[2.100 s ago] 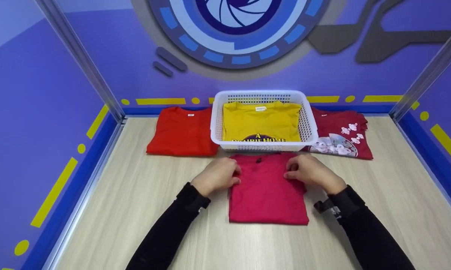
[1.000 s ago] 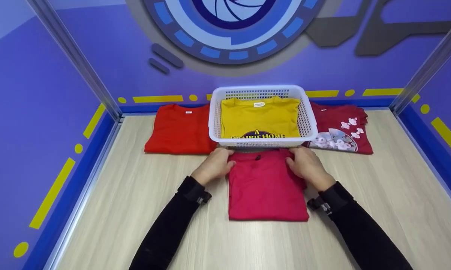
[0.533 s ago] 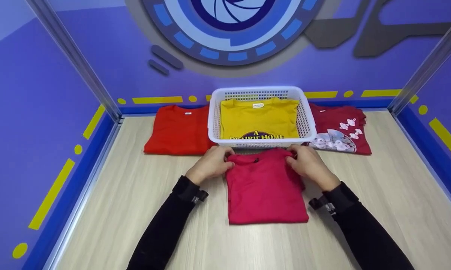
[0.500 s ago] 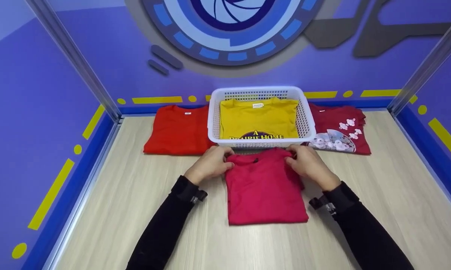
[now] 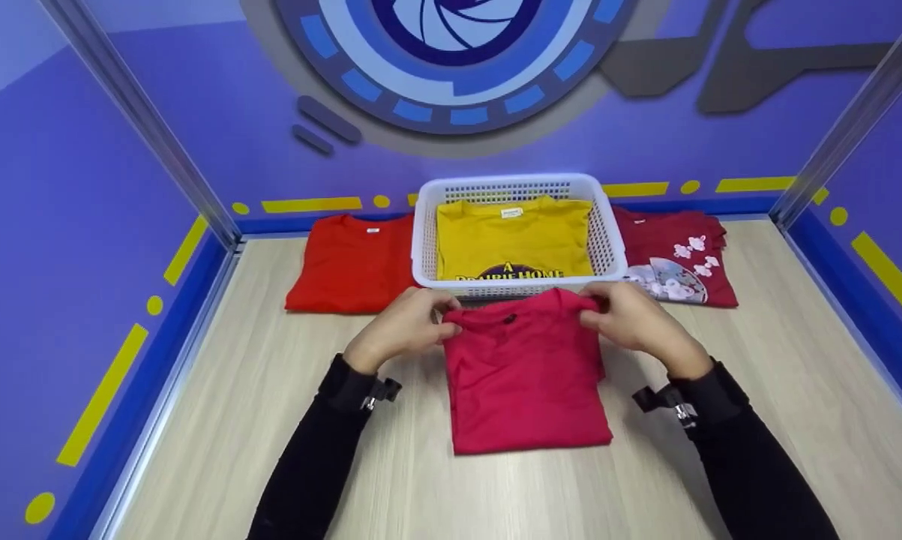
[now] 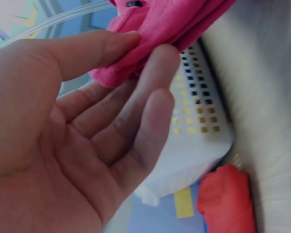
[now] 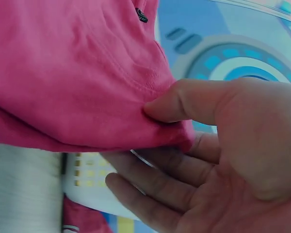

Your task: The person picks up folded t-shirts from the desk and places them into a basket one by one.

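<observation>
A folded crimson T-shirt [image 5: 525, 382] lies in front of the basket, its collar end lifted off the table and its lower fold still down on it. My left hand [image 5: 406, 326] pinches the upper left corner; in the left wrist view the thumb is on top of the pink-looking cloth [image 6: 157, 29] and fingers are beneath. At the upper right corner my right hand [image 5: 638, 319] pinches the shirt in the same way, thumb over and fingers under, as the right wrist view shows. A white plastic basket [image 5: 614, 247] behind holds a folded yellow T-shirt [image 5: 514, 240] with dark lettering.
Left of the basket lies a folded red T-shirt [image 5: 353, 266]. To its right is a dark red T-shirt [image 5: 679, 259] with pale flower prints. Purple panels [image 5: 106, 187] enclose the wooden table [image 5: 271, 420] on the left, back and right.
Both hands moved to the shirt's upper corners and took hold of them. The collar end has risen from the table, while the lower edge has stayed nearly in place.
</observation>
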`<state>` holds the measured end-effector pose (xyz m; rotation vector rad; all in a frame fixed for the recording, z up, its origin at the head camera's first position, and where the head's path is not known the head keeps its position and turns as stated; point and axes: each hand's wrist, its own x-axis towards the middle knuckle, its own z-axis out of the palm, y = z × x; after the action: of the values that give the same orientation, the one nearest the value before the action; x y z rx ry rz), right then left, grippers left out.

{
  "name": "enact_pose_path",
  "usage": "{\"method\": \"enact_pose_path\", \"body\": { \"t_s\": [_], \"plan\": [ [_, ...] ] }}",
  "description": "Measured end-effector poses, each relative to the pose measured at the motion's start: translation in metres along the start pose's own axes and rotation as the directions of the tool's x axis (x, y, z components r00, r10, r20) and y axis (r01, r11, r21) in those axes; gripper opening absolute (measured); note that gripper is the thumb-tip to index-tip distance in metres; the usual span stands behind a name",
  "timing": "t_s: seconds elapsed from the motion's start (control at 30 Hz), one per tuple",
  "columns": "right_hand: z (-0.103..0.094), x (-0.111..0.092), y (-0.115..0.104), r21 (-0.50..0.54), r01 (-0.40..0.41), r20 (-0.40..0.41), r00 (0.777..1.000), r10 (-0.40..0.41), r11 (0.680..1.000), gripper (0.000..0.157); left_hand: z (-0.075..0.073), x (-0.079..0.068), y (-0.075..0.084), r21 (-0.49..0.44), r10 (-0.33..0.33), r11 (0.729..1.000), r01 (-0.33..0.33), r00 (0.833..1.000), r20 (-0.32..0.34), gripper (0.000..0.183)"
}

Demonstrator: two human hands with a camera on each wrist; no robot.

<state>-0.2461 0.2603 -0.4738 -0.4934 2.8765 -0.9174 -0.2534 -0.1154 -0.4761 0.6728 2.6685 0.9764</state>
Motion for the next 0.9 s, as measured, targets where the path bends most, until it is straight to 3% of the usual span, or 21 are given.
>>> {"method": "enact_pose_path", "body": {
  "t_s": [0.23, 0.47, 0.6, 0.77, 0.9],
  "plan": [
    [-0.015, -0.004, -0.01, 0.088, 0.009, -0.063, 0.998, -0.003, 0.996, 0.028, -0.016, -0.011, 0.01, -0.031, 0.081, 0.996, -0.084, 0.992, -0.097, 0.028],
    [-0.028, -0.014, -0.017, 0.104, 0.094, -0.136, 0.987, -0.08, 0.99, 0.012, -0.022, -0.008, 0.019, 0.05, 0.141, 0.99, -0.135, 0.977, -0.16, 0.021],
    [-0.04, -0.017, -0.023, 0.06, 0.118, -0.165, 0.981, -0.107, 0.991, 0.01, -0.032, -0.005, 0.025, 0.097, 0.169, 0.983, -0.156, 0.974, -0.153, 0.015],
    [-0.059, -0.021, -0.033, 0.046, 0.142, -0.209, 0.969, -0.129, 0.989, 0.009, -0.053, -0.006, 0.044, 0.123, 0.213, 0.972, -0.198, 0.969, -0.124, 0.015],
    [-0.072, -0.021, -0.04, -0.003, 0.213, -0.292, 0.934, -0.205, 0.977, 0.008, -0.072, -0.006, 0.058, 0.136, 0.237, 0.965, -0.223, 0.966, -0.101, 0.019]
  ]
}}
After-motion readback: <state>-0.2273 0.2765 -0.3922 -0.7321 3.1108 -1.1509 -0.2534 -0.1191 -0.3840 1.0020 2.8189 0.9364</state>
